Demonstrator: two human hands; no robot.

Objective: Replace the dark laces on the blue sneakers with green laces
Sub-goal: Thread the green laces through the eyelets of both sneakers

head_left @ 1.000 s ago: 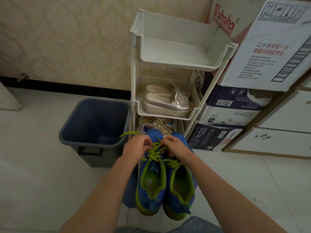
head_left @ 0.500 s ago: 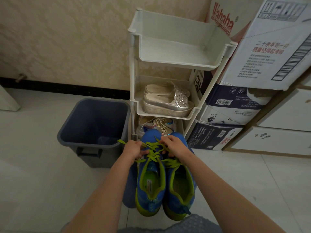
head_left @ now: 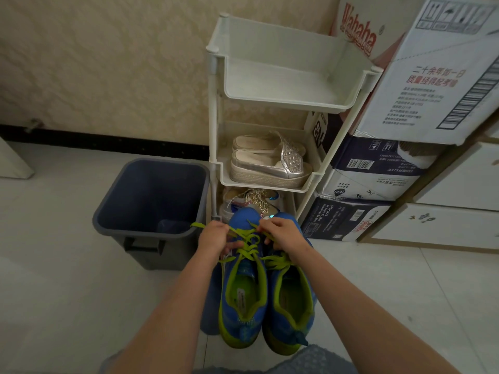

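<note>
Two blue sneakers with yellow-green collars stand side by side below me, toes pointing away: the left sneaker point(head_left: 243, 298) and the right sneaker point(head_left: 290, 300). Green laces point(head_left: 247, 242) run through both. My left hand point(head_left: 213, 237) pinches one end of the left sneaker's lace, whose tip sticks out to the left. My right hand point(head_left: 283, 233) pinches the other end over the toe area. No dark laces are in view.
A grey plastic bin point(head_left: 151, 211) stands on the floor to the left. A white three-tier rack point(head_left: 270, 103) behind the sneakers holds silver platform shoes point(head_left: 270, 166) and a glittery shoe on the bottom shelf. Cardboard boxes point(head_left: 405, 130) are stacked at the right.
My left hand has drawn its lace end lower and closer to the left sneaker's side. The right hand stays near the toe.
</note>
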